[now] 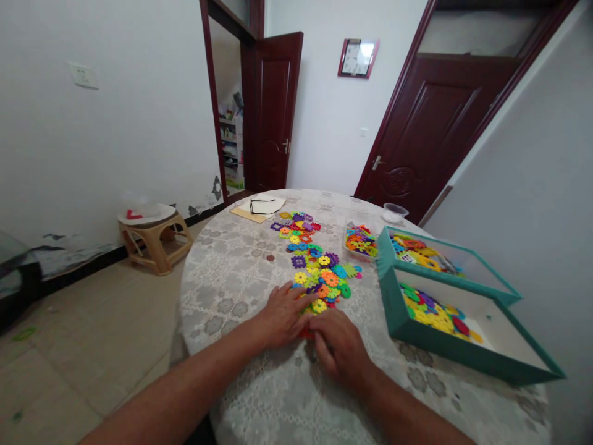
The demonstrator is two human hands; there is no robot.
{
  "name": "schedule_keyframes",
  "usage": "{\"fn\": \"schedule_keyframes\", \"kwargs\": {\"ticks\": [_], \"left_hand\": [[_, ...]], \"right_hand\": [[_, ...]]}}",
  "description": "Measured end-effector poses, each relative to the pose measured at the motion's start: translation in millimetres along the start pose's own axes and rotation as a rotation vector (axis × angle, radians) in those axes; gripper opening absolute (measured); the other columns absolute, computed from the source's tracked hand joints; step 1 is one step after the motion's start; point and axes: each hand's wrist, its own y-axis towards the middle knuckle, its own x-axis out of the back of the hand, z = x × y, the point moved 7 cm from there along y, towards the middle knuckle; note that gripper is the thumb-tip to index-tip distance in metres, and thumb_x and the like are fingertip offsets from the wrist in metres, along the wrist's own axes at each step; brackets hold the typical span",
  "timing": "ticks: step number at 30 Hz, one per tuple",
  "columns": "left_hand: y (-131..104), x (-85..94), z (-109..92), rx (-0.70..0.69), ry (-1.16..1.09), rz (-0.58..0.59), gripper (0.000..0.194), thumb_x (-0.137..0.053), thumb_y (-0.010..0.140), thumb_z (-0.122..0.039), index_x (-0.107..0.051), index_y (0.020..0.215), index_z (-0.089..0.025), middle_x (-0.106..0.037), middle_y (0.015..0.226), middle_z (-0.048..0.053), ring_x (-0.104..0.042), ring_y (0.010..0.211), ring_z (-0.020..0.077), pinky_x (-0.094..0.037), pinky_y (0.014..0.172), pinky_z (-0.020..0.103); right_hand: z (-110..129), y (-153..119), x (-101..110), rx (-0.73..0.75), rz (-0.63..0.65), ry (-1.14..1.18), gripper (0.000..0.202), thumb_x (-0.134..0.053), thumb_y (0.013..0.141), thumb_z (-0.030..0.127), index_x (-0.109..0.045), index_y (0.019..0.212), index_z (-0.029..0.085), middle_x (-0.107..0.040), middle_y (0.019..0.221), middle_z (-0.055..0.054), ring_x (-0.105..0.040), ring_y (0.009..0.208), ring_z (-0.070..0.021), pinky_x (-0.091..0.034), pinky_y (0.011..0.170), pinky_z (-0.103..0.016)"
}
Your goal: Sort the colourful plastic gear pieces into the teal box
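A pile of colourful plastic gear-shaped building pieces [330,278] lies on the table in front of me. My left hand [285,316] rests palm down at the near end of the pile, its fingers stretched out over the closest pieces. Right beside it, my right hand [341,346] is closed with curled fingers, its fingertips meeting the left hand. Between and below the two hands shows a bit of a red piece [306,334]. What lies inside the right fingers is hidden.
Two teal boxes [467,355] of pieces stand at the right, with a clear tub [360,241] of more pieces beside them. Glasses [262,206] lie on papers at the back left. A clear bowl [395,213] sits far right. A stool [155,241] stands left of the round table [217,266].
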Motion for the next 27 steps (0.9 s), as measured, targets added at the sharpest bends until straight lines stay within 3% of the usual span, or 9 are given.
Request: {"fn": "schedule_keyframes", "kwargs": {"ticks": [5,8,12,15,19,25,27], "left_hand": [[-25.3,1.6,1.1,0.046,-0.001,0.086,0.066,-0.059,0.096,-0.060,-0.048,0.155,-0.033,-0.045,0.164,0.009,-0.033,0.154,0.0392,-0.026,0.125,0.066],[-33.1,-4.4,-0.5,0.091,0.020,0.118,0.091,-0.072,0.081,-0.072,-0.044,0.159,-0.032,-0.037,0.169,0.013,-0.023,0.157,0.0463,-0.020,0.123,0.075],[-30.7,-16.0,-1.1,0.153,0.056,0.072,0.095,-0.078,0.077,-0.070,-0.043,0.159,-0.036,-0.035,0.170,0.012,-0.018,0.159,0.0455,-0.015,0.123,0.077],[-18.5,-22.2,4.4,0.189,0.080,0.069,0.094,-0.079,0.079,-0.067,-0.043,0.159,-0.035,-0.037,0.169,0.013,-0.023,0.158,0.0453,-0.018,0.124,0.076],[5.1,-21.1,12.7,0.133,0.096,0.106,0.088,-0.077,0.081,-0.068,-0.045,0.158,-0.039,-0.042,0.167,0.011,-0.029,0.156,0.0446,-0.025,0.123,0.073],[24.0,-12.3,28.2,0.034,0.092,0.011,0.055,-0.066,0.096,-0.051,-0.055,0.149,-0.040,-0.051,0.161,0.006,-0.037,0.153,0.0347,-0.029,0.126,0.059],[24.3,-10.0,31.5,0.059,0.096,-0.019,0.048,-0.062,0.100,-0.044,-0.057,0.147,-0.042,-0.051,0.161,0.004,-0.038,0.152,0.0335,-0.029,0.126,0.061]], "right_hand": [[-48.7,-0.4,21.8,-0.137,-0.182,-0.130,0.027,-0.051,0.099,0.017,-0.067,0.120,0.022,-0.070,0.121,-0.012,-0.063,0.119,-0.0265,-0.051,0.106,-0.050],[-69.5,-7.5,13.2,-0.212,-0.114,-0.240,0.043,-0.056,0.100,0.027,-0.058,0.142,0.022,-0.058,0.147,-0.016,-0.052,0.139,-0.0317,-0.043,0.117,-0.058],[-77.6,-15.6,-8.0,-0.243,0.045,-0.304,0.050,-0.063,0.098,0.035,-0.058,0.145,0.024,-0.050,0.157,-0.016,-0.045,0.146,-0.0357,-0.042,0.118,-0.062],[-74.9,-16.0,-13.4,-0.221,0.037,-0.291,0.042,-0.062,0.096,0.027,-0.064,0.138,0.023,-0.055,0.152,-0.015,-0.048,0.144,-0.0340,-0.043,0.118,-0.060],[-76.4,-14.7,-13.5,-0.193,-0.010,-0.254,0.038,-0.055,0.094,0.016,-0.070,0.128,0.025,-0.063,0.141,-0.012,-0.057,0.135,-0.0294,-0.048,0.115,-0.054],[-89.6,-15.2,-8.2,-0.266,-0.107,-0.307,0.033,-0.055,0.094,0.015,-0.071,0.122,0.021,-0.066,0.133,-0.014,-0.061,0.126,-0.0301,-0.051,0.110,-0.055],[-91.7,-15.3,-7.9,-0.288,-0.105,-0.320,0.031,-0.056,0.093,0.016,-0.070,0.120,0.021,-0.067,0.131,-0.013,-0.061,0.124,-0.0298,-0.052,0.109,-0.054]]}}
